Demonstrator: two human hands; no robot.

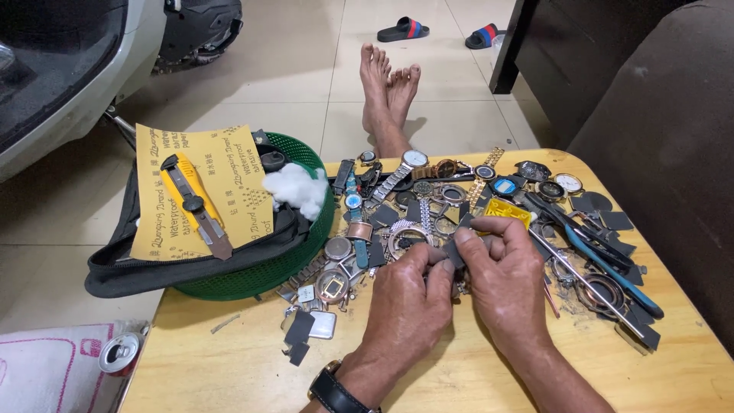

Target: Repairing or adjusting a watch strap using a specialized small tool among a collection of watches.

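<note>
my left hand (pixel 409 294) and right hand (pixel 505 279) knuckles up, fingertips pinched together, wrists angled inward, bare feet (pixel 388 86) stretched ahead

Small part between hands (pixel 451 279) perhaps metal, scooter (pixel 61 69) cropped

The person's arms are bare, without sleeves. A dark leather wristwatch strap (pixel 334 391) with a metal buckle circles the left wrist. Both feet (pixel 388 82) are bare, without footwear.
</note>
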